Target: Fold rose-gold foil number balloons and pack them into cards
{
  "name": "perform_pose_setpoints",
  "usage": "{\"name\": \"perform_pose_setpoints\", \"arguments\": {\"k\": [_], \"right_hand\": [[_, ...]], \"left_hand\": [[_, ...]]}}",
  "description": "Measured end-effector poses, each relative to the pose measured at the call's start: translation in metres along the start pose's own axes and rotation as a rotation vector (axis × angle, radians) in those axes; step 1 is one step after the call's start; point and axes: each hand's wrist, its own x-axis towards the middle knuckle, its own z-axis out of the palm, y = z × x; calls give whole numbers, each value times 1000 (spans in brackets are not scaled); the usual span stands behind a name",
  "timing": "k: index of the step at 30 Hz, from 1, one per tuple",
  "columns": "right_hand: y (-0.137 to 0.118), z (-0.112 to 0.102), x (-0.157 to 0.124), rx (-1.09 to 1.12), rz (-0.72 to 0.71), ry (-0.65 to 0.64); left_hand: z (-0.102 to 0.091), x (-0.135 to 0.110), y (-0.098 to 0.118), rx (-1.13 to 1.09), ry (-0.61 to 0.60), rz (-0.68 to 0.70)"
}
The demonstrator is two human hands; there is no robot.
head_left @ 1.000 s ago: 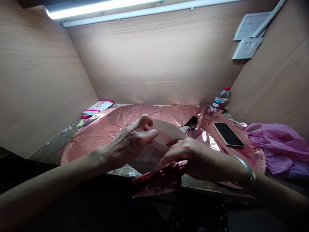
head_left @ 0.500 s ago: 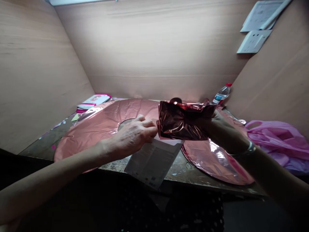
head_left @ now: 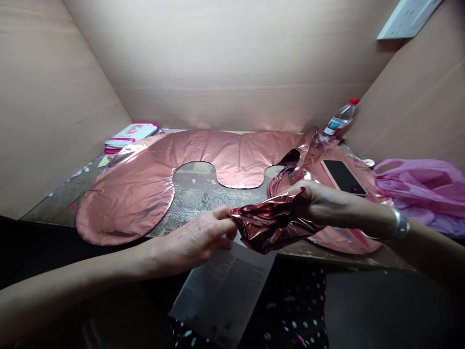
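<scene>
My left hand (head_left: 198, 240) pinches the left edge of a crumpled, folded rose-pink foil balloon (head_left: 271, 223) held over the table's front edge. My right hand (head_left: 319, 203), with a metal bangle on its wrist, grips the same folded foil from the right. A clear plastic bag with a printed paper sheet (head_left: 221, 291) hangs from the left hand's pinch, down over my lap. Behind them a large flat rose-gold foil balloon (head_left: 145, 184) lies spread over the table.
A phone (head_left: 343, 177) lies on the foil at the right. A water bottle (head_left: 339, 118) stands in the back right corner, a pink plastic bag (head_left: 421, 191) at the right edge, a stack of pink-and-white cards (head_left: 131, 135) at back left. Wooden walls enclose the table (head_left: 203, 191).
The folded foil came from the table's edge up to chest height, then down again toward me. The clear bag with its sheet slid off the table over my lap. The camera tilted down.
</scene>
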Motion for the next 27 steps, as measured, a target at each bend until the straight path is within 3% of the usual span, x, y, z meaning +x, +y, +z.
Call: {"name": "perform_pose_setpoints", "arguments": {"k": [6, 15, 21, 27], "right_hand": [[0, 9, 0, -342, -19, -193], [-15, 8, 31, -470, 61, -529], [-32, 14, 41, -718, 161, -504], [-30, 10, 40, -708, 172, -456]], "left_hand": [[23, -9, -9, -96, -79, -67], [26, 3, -6, -123, -141, -17], [24, 4, -7, -136, -143, -14], [21, 4, -10, -147, -127, 17]]}}
